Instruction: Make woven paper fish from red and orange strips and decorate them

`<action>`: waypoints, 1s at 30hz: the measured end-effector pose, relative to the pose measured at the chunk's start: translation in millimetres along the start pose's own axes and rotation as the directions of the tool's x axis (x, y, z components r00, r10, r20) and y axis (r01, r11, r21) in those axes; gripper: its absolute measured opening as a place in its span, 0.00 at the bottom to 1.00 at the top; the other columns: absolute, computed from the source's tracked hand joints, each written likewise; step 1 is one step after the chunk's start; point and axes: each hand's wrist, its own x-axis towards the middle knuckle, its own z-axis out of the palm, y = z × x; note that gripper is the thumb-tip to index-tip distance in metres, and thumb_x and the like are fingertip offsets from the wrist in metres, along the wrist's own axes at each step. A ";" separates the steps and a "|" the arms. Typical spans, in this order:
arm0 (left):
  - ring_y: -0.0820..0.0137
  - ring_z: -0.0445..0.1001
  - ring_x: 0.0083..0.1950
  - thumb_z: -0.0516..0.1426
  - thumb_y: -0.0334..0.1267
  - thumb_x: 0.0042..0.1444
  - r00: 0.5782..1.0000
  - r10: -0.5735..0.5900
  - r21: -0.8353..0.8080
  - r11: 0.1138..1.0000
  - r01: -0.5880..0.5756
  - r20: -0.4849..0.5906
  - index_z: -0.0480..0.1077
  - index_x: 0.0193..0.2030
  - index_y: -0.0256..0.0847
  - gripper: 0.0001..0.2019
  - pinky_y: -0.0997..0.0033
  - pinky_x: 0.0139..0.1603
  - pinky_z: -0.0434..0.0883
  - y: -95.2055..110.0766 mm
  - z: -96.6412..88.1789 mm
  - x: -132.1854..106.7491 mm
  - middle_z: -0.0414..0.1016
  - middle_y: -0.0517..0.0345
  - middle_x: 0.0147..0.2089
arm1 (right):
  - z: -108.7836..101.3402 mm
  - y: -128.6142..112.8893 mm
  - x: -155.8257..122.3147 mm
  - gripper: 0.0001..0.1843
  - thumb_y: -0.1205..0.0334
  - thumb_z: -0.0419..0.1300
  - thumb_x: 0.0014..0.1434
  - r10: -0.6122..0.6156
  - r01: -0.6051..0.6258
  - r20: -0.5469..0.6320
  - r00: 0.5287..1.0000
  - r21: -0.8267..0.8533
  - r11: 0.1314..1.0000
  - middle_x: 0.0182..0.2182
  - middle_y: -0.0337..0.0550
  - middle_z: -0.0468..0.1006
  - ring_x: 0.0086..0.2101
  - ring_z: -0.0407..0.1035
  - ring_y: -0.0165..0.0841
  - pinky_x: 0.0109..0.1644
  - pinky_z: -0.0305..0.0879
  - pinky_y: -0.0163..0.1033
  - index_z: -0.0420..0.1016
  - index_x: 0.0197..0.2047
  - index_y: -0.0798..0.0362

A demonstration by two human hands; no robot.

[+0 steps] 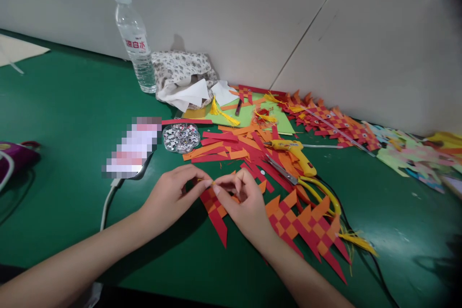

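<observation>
My left hand [173, 197] and my right hand [242, 204] meet fingertip to fingertip just above the green table. Both pinch a thin yellow thread [211, 182] at the top of a red and orange woven paper piece [215, 209]. The piece lies under my fingers, its red strip ends pointing toward me. More woven paper pieces [306, 228] lie to the right of my right hand, with yellow tassels [357, 240] at their end.
Loose red and orange paper strips [231, 147], scissors with yellow handles [299, 183], a yellow glue gun [294, 151], a dish of googly eyes [181, 137], a water bottle [136, 43], a patterned pouch [180, 72] and a row of finished woven pieces [332, 120] fill the table's back.
</observation>
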 end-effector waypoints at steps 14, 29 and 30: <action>0.73 0.67 0.31 0.55 0.47 0.56 0.980 -0.184 -0.282 0.939 0.197 0.074 0.69 0.31 0.40 0.12 0.76 0.28 0.62 3.6 5.0 4.7 0.70 0.61 0.30 | 4.1 -2.6 -2.7 0.21 0.64 0.64 0.52 0.071 -0.064 -0.164 0.984 0.048 0.997 0.31 0.42 0.79 0.39 0.76 0.37 0.43 0.73 0.43 0.51 0.24 0.49; 0.69 0.71 0.39 0.53 0.44 0.59 0.991 -0.091 -0.204 0.973 0.109 0.095 0.72 0.36 0.42 0.11 0.75 0.32 0.65 1.6 2.5 1.9 0.75 0.58 0.37 | -1.6 -3.5 2.6 0.24 0.63 0.67 0.49 0.118 -0.102 -0.130 0.984 0.123 0.987 0.29 0.42 0.81 0.38 0.77 0.39 0.41 0.75 0.42 0.50 0.24 0.48; 0.69 0.71 0.39 0.52 0.44 0.60 0.992 -0.077 -0.200 0.975 0.095 0.095 0.72 0.36 0.42 0.11 0.75 0.32 0.65 1.4 2.1 1.8 0.75 0.57 0.37 | -2.5 -3.6 3.0 0.24 0.62 0.66 0.50 0.118 -0.104 -0.113 0.987 0.121 0.987 0.30 0.42 0.82 0.38 0.77 0.39 0.42 0.74 0.43 0.49 0.24 0.48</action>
